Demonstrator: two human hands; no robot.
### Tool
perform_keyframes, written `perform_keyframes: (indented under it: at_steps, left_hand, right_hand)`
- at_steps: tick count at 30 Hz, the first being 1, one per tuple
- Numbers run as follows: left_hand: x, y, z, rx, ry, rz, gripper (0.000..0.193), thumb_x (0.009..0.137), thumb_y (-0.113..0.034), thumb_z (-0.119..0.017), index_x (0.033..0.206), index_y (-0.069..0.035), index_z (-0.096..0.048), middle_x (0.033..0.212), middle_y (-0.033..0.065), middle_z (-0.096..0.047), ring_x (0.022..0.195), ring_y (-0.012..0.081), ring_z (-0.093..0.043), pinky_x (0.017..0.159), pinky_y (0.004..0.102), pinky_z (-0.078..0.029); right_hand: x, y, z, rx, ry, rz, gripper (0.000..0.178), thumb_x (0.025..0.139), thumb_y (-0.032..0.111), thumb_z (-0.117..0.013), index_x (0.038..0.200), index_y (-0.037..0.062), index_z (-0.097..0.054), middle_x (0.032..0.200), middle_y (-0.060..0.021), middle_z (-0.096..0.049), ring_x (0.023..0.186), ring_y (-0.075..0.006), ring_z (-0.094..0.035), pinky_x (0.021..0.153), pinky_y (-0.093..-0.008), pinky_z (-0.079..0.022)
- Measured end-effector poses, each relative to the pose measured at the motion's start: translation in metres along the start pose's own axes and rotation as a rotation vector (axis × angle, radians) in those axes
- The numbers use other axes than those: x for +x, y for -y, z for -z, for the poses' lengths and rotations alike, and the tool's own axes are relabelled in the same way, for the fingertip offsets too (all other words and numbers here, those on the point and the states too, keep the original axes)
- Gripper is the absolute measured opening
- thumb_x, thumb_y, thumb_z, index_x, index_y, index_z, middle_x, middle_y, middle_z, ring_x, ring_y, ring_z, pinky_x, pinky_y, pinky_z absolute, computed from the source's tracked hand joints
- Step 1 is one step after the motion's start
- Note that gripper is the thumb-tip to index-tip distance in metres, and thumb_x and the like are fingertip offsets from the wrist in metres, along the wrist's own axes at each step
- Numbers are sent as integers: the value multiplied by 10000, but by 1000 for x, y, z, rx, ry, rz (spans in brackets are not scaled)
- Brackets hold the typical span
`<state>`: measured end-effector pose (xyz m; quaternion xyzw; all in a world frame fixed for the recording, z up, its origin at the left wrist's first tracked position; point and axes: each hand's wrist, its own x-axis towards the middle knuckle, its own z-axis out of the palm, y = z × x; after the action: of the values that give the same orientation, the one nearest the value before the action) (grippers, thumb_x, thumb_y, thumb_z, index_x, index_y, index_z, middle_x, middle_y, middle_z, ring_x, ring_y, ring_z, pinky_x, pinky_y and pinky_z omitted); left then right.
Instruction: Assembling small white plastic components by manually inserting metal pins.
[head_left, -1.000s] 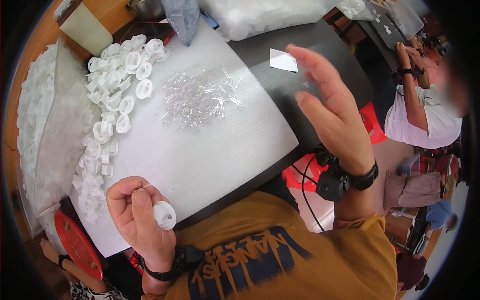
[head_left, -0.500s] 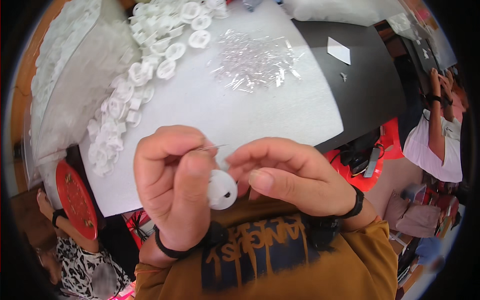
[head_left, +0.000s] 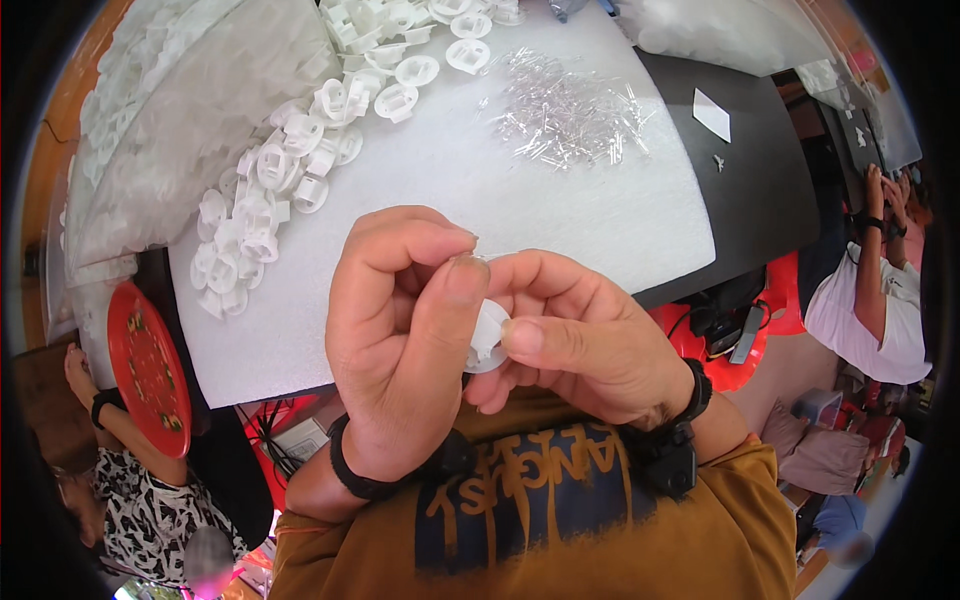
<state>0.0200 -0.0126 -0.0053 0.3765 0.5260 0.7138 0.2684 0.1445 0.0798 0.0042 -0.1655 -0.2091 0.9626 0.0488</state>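
Note:
My left hand (head_left: 400,345) is closed, its thumb and forefinger pinching a thin metal pin (head_left: 483,257) that shows only as a short bright line. Right beside it, my right hand (head_left: 595,345) is closed on a round white plastic part (head_left: 487,330), thumb pressed on the disc's edge. The disc sits between both hands, its lower side toward the left palm; fingers hide much of it. The right forefinger's tip reaches the pin by the left fingertips. Beyond the hands, a heap of thin metal pins (head_left: 570,115) lies on the white foam sheet (head_left: 400,170).
Many similar white plastic parts (head_left: 272,165) lie along the sheet's left side, beside a large clear bag (head_left: 200,130) full of them. A red round tray (head_left: 148,370) is at lower left. Another person's arm (head_left: 135,430) shows there; a person in white (head_left: 870,310) is at right.
My right hand has closed in on the left and now grips the white plastic part, which was by the left palm. Both hands sit higher, and the view has shifted slightly.

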Motion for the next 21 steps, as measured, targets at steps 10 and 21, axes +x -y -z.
perform_keyframes:
  at_steps: [10, 21]
  left_hand:
    - [-3, 1, 3, 35, -67, 7, 153, 851, 50, -547, 994, -4, -550, 1041, 80, -456, 797, 75, -462, 690, 204, -410]
    - [-5, 2, 7, 155, -7, -146, 115, 874, -70, -536, 969, -4, -536, 891, 84, -489, 693, 98, -436, 650, 237, -381]
  right_hand:
    - [-2, -5, 4, -10, 19, 33, 360, 878, 75, -607, 1202, 1, -469, 1006, -98, -609, 868, -160, -627, 704, -233, -498]
    - [-9, 6, 13, -146, -101, 241, 400, 827, 150, -652, 1157, 21, -467, 1144, -254, -564, 777, -217, -660, 606, -267, -542]
